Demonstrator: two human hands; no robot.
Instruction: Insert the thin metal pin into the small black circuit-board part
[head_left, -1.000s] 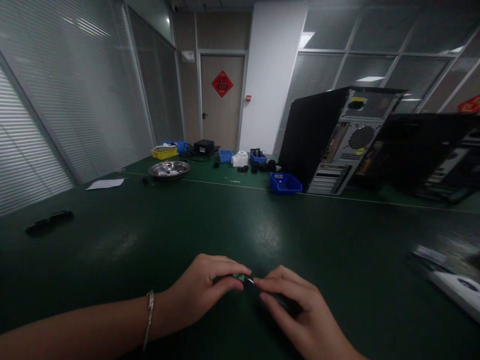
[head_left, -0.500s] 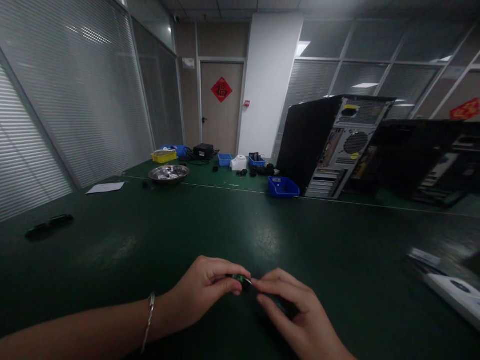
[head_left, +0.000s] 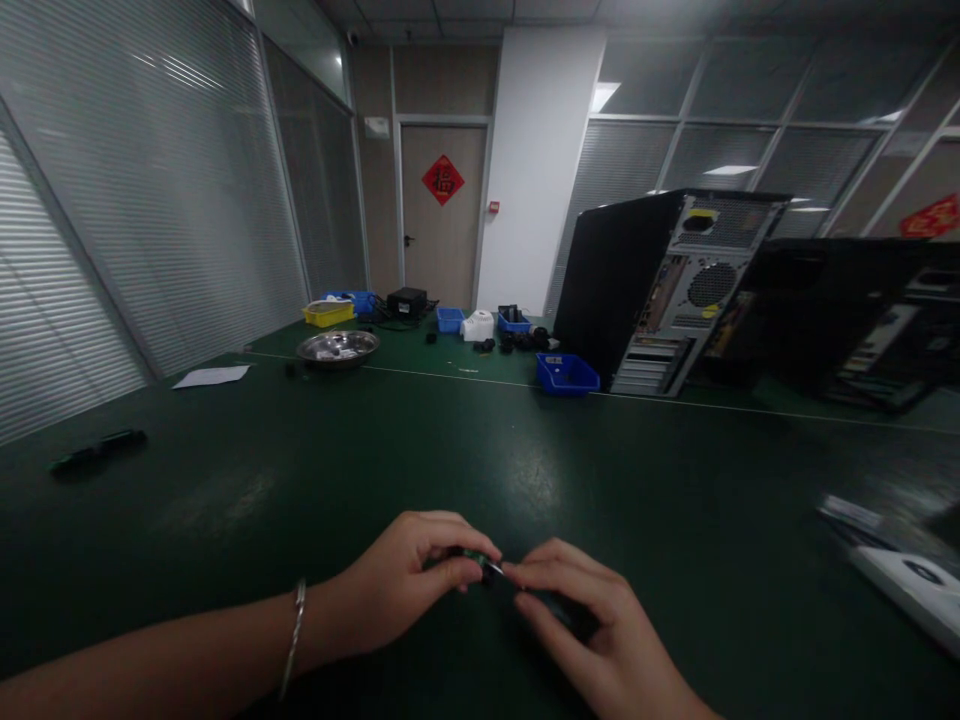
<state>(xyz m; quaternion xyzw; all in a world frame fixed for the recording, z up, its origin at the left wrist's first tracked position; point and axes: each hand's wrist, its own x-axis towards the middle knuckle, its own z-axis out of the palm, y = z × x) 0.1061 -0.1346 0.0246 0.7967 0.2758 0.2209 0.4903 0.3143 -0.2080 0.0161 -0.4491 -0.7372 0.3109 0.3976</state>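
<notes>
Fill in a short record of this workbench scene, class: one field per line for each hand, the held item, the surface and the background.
left hand: pinches a small dark part, bracelet on wrist
right hand: fingertips meet the same part
surface: dark green table
background: computer tower, blue bin, metal bowl

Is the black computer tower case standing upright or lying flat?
Upright: the black computer tower case stands tall on the green table, rear panel vertical.

Small dark part (head_left: 491, 571) mostly hidden between fingertips; white device (head_left: 911, 590) blurred, cut by right edge
</notes>
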